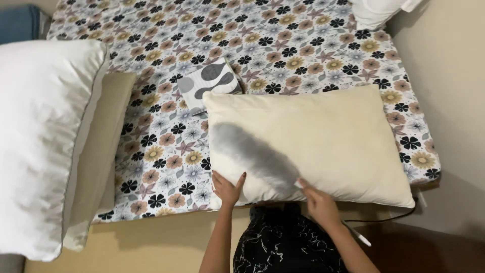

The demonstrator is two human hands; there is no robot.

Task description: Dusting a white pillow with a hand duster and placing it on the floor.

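Observation:
A cream pillow (323,136) without a cover lies flat on the flower-patterned bed sheet (262,45), near the bed's front edge. A grey blurred streak (252,151) crosses its left part; it looks like cloth in quick motion. My left hand (227,188) rests on the pillow's near left corner with fingers spread. At the pillow's near edge my right hand (317,201) has its fingers closed by the lower end of the grey streak; what it grips is blurred. A folded grey and white patterned cloth (211,83) lies on the sheet behind the pillow.
A big white pillow (40,141) and a beige one (101,146) lie at the left of the bed. Another white pillow (374,11) sits at the far right corner. A beige wall (449,101) runs along the right. A black cable (384,219) hangs by the bed's front.

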